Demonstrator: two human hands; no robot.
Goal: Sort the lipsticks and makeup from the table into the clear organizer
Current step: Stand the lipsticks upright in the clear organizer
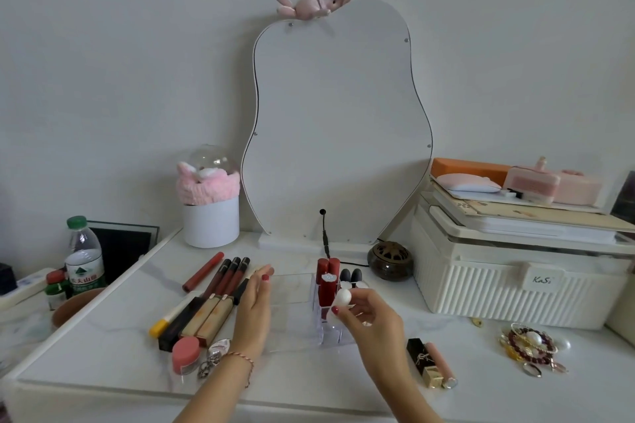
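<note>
The right hand [369, 314] pinches a small white egg-shaped item [342, 297] over the clear organizer [323, 323], at the placing step. The left hand [256, 302], fingers straight, steadies its nine-o'clock edge. Next: lower it into a free slot; lipsticks [226, 280] wait at ten o'clock.

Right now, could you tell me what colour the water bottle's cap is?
Green. The bottle cap shows clearly at far left in the head view.

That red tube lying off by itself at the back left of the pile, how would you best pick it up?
Pinch the red tube across its middle, from above. It lies flat and slanted on the table, with open space on both long sides, so fingers fit around it. The open left hand is nearest.
</note>
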